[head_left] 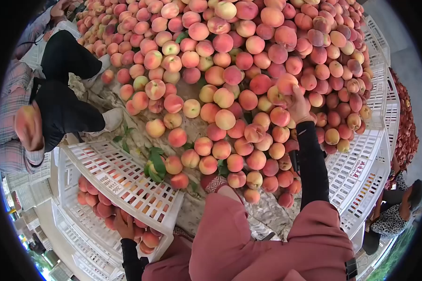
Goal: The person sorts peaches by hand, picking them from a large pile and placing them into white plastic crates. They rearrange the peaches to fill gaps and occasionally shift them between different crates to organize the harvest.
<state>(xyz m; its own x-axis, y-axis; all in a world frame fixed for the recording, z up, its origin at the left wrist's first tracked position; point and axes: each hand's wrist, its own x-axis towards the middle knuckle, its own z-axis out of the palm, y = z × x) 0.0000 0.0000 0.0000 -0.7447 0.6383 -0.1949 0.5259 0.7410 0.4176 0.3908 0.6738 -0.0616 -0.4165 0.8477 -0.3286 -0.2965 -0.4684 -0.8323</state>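
My right hand (299, 105), in a dark sleeve, reaches over the right part of a big heap of peaches (225, 119). Its fingers are closed around a red-and-yellow peach (287, 84). Down at the lower left, my left hand (124, 225) is inside a tilted white plastic crate (122, 180). There it lies against the peaches (98, 203) in the crate, thumb and fingers apart; the fingertips are partly hidden among the fruit. Green leaves (155, 164) lie between this crate and the heap.
At the left sits another person whose hand (29, 129) holds a peach, blurred. White crates (361, 159) line the right side of the heap, with a second reddish pile (404, 126) beyond. Another person (394, 215) is at far right. A pale sheet (197, 210) lies underneath.
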